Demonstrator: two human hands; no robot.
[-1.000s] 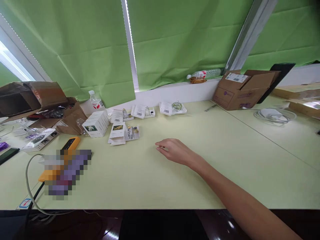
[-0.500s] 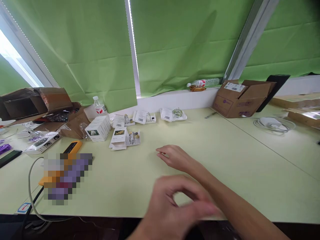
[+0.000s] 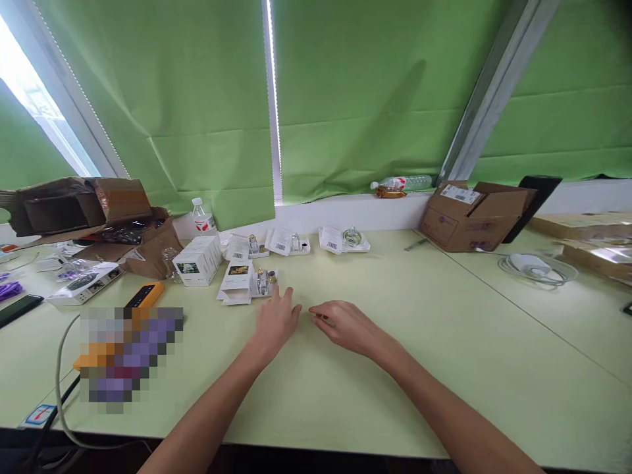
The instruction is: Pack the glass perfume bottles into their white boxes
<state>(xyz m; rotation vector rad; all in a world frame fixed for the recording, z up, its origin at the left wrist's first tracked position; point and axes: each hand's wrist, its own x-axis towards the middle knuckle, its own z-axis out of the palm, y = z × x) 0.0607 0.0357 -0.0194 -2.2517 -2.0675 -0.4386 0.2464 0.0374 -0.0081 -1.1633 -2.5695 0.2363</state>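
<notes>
My left hand (image 3: 276, 320) lies stretched out over the pale green table (image 3: 395, 368), fingers flat and apart, holding nothing. Its fingertips end just short of an opened white box (image 3: 239, 280) with small glass bottles (image 3: 263, 281) beside it. My right hand (image 3: 345, 324) rests on the table just right of the left one, fingers loosely curled and relaxed, with nothing in it. The two hands almost touch at the fingertips.
More opened white boxes with small bottles (image 3: 289, 242) line the back near the wall. A larger white box (image 3: 198, 259), a water bottle (image 3: 202, 218), torn brown cartons (image 3: 79, 207) and an orange device (image 3: 143, 296) sit at the left. An open carton (image 3: 469, 207) and a coiled white cable (image 3: 536, 268) are at the right.
My left hand came up from below the table edge and reached forward until it lay next to the right hand. The right hand stayed put. The view tilted up slightly.
</notes>
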